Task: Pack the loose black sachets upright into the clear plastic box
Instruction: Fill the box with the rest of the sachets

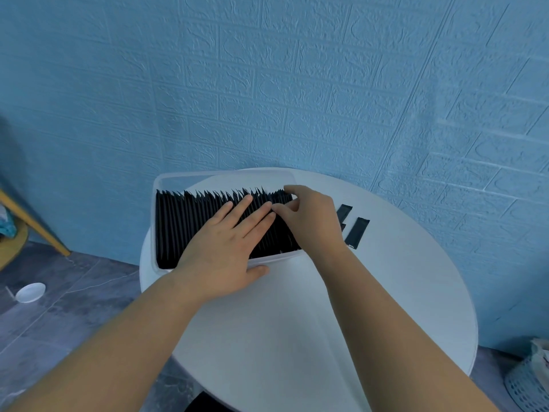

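Where the clear plastic box (208, 176) stands at the rear left of the round white table (297, 322), its far left corner past the table's edge, it is found filled with a row of black sachets (184, 227) set upright on edge. The left hand (225, 242) is laid flat on the tops of the row, fingers straight and slightly spread, thumb outside the near wall. The right hand (312, 221) is placed at the right end of the row, thumb and forefinger parted and bent over the last sachets; whether one is pinched cannot be told. Two loose sachets (358, 231) are seen lying flat on the table just beside the right hand, outside the box. A white dish (29, 292) is noted on the floor at left.
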Available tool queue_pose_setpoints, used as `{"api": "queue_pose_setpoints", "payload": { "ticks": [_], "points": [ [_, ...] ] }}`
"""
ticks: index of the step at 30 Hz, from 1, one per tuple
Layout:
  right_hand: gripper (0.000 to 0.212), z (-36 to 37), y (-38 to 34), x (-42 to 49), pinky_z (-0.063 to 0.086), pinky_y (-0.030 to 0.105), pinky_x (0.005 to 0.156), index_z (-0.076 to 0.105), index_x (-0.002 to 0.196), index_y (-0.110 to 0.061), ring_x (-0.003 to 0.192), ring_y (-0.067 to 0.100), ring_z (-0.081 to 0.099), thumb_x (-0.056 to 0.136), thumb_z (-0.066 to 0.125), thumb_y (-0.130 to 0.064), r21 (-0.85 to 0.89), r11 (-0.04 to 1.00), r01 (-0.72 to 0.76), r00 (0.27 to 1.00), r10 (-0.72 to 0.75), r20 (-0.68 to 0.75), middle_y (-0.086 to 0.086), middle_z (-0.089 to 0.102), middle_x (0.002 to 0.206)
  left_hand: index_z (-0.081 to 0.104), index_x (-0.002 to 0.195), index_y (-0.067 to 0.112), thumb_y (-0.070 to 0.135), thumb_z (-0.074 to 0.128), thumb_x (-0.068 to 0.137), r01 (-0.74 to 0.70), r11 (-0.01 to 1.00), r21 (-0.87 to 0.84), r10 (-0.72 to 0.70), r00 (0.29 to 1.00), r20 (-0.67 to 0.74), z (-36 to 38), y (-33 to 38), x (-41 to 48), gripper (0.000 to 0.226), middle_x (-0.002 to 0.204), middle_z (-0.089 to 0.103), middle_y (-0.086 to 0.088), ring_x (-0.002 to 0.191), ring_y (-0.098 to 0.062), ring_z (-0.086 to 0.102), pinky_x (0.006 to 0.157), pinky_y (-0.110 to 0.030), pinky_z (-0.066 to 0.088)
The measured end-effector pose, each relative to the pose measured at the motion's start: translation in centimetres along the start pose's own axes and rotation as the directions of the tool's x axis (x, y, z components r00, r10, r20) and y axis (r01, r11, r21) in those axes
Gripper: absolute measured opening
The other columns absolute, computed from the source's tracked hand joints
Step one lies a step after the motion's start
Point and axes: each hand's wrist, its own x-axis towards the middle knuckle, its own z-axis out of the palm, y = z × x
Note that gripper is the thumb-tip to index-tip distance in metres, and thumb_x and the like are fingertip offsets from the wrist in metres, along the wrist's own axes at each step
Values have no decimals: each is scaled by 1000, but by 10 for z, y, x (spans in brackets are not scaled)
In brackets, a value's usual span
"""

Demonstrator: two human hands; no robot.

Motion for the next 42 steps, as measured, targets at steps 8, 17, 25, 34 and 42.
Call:
{"api": "queue_pose_setpoints", "payload": {
  "ticks": [8,17,25,34,42],
  "points": [
    [34,-16,6,-20,48,28,86,62,121,-19,97,15,63,90,59,-32,-169,984,50,986,-22,167,-1,69,106,42,139,10,62,33,78,-8,1000,0,8,1000,13,2,-1,-1,81,147,40,-6,133,-33,39,107,-44,20],
    [38,-18,15,-17,47,12,50,63,120,-18,75,3,68,83,70,-24,109,990,-93,946,53,319,-4,72,96,41,140,8,61,33,77,-3,1000,-4,3,1000,22,-1,1,-3,82,147,39,-7,134,-32,39,107,-44,20],
    [29,-19,9,-22,47,28,65,68,104,-15,70,13,58,81,70,-32,-47,998,37,926,-17,376,2,69,90,40,139,9,64,36,70,-13,1000,15,12,998,54,-3,4,2,89,145,42,-12,132,-33,41,107,-44,20],
    [13,-21,18,-25,49,22,58,73,91,-14,63,11,63,83,68,-23,169,985,24,950,-75,303,4,72,79,45,137,5,53,33,83,-11,1000,-21,12,999,37,1,11,3,73,147,38,-13,135,-28,29,110,-42,16],
    [27,-12,96,5,44,29,89,62,114,-23,107,14,54,89,58,-34,33,986,-161,987,161,-23,-4,60,117,43,138,8,56,33,84,-2,1000,-2,2,997,78,6,-4,1,73,146,40,-10,134,-27,35,110,-41,18]
  ]
}}
